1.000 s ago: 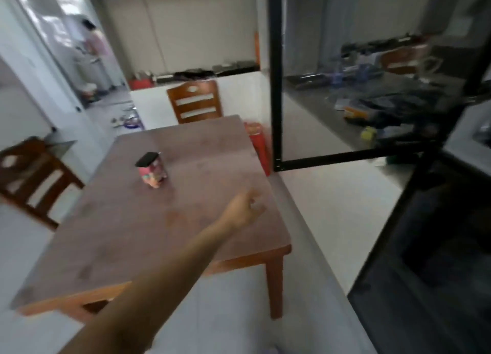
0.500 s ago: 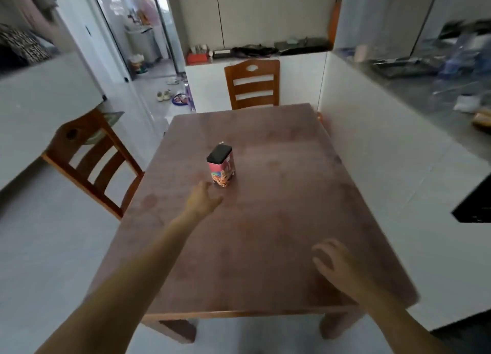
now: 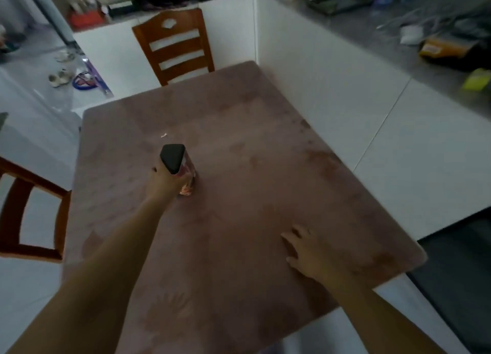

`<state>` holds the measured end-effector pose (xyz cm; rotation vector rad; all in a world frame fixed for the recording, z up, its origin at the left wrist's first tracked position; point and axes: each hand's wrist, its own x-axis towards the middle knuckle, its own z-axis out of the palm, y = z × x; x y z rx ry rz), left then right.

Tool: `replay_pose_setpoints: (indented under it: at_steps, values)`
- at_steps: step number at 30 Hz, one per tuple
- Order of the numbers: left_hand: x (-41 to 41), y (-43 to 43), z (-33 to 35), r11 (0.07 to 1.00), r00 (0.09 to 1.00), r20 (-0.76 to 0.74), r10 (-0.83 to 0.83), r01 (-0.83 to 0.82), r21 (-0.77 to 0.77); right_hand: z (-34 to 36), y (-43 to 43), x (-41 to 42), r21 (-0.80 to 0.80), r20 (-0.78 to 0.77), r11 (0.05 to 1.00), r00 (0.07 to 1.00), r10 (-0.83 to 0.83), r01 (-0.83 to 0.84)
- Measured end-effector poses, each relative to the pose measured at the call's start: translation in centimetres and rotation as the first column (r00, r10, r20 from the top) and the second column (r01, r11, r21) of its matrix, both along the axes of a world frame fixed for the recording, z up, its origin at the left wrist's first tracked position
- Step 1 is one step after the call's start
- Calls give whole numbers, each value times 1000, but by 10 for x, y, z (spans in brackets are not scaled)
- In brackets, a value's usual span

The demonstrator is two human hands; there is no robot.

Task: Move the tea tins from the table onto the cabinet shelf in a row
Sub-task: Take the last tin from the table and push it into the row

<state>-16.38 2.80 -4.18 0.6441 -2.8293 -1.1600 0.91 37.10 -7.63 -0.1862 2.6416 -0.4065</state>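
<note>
One tea tin [image 3: 178,167] on table [image 3: 265,167], black lid, patterned red sides, standing just left of table centre. Left hand [image 3: 166,182] wrapped round tin from 7 o'clock side, fingers closed on its body. Right hand [image 3: 308,252] at tin's 4 o'clock, well apart, fingers spread, empty, low over tabletop; contact unclear. Two wooden chairs: one [image 3: 174,45] at table's 12 o'clock, one [image 3: 29,210] at 9 o'clock. Cabinet shelf not seen.
</note>
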Motion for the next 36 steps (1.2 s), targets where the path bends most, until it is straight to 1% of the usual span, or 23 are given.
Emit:
replay_pose_setpoints:
  at_steps: [3,6,7,8,9,10,11,12,13,14,16,18,19,21,22,23,24,26,27,28,32,36]
  values:
    - [-8,-4,-10,998,997,-72,9,-5,55,-3,3,4,-1,-9,1000,1000,0,0]
    - [-7,3,0,1000,993,-118,15,-14,15,-7,7,8,-39,3,999,1000,-12,12]
    - [-2,11,6,1000,989,-146,-20,22,11,-7,9,11,-95,7,994,998,-58,59]
    - [7,24,14,995,981,-174,-87,94,35,-5,12,13,-182,1,975,991,-133,131]
    - [19,40,21,978,965,-195,-177,195,79,-3,16,16,-287,-10,933,974,-228,215]
    - [33,59,27,944,941,-202,-271,301,135,1,22,19,-395,-12,868,943,-333,301]
    - [50,80,32,895,911,-208,-355,395,207,7,30,22,-497,19,777,900,-435,386]
    - [69,102,37,839,884,-210,-418,464,282,15,39,24,-589,93,662,852,-515,464]
    - [89,125,38,780,858,-198,-475,514,357,24,49,27,-659,188,543,813,-551,521]
    - [109,148,38,718,830,-174,-530,549,427,33,60,32,-708,271,444,791,-548,550]
    - [148,201,34,602,779,-124,-614,564,565,48,87,48,-773,370,304,785,-496,557]
    - [189,259,35,539,765,-89,-638,525,659,57,120,75,-802,426,194,768,-479,565]
    - [209,288,34,515,763,-77,-642,503,694,60,139,92,-799,441,159,746,-499,579]
    - [240,345,36,477,772,-58,-633,448,756,64,184,128,-794,441,91,673,-593,601]
    - [252,375,39,456,761,-51,-647,440,774,65,209,146,-798,431,50,626,-651,601]
    - [262,404,43,430,726,-55,-685,465,774,68,236,164,-804,417,15,581,-699,594]
    - [271,434,48,385,667,-77,-741,516,766,74,261,181,-815,397,-10,546,-737,579]
    - [292,491,58,216,480,-152,-864,626,750,89,310,212,-845,349,-47,483,-803,532]
    - [303,519,63,159,402,-167,-900,661,734,98,334,227,-862,324,-63,450,-832,504]
    - [314,545,67,144,366,-168,-915,688,711,108,356,241,-877,297,-72,419,-858,475]
    - [341,645,86,123,367,-229,-901,725,677,145,437,290,-926,192,-72,298,-935,371]
    - [346,736,130,-3,244,-317,-916,789,615,179,514,318,-965,101,-47,200,-974,259]
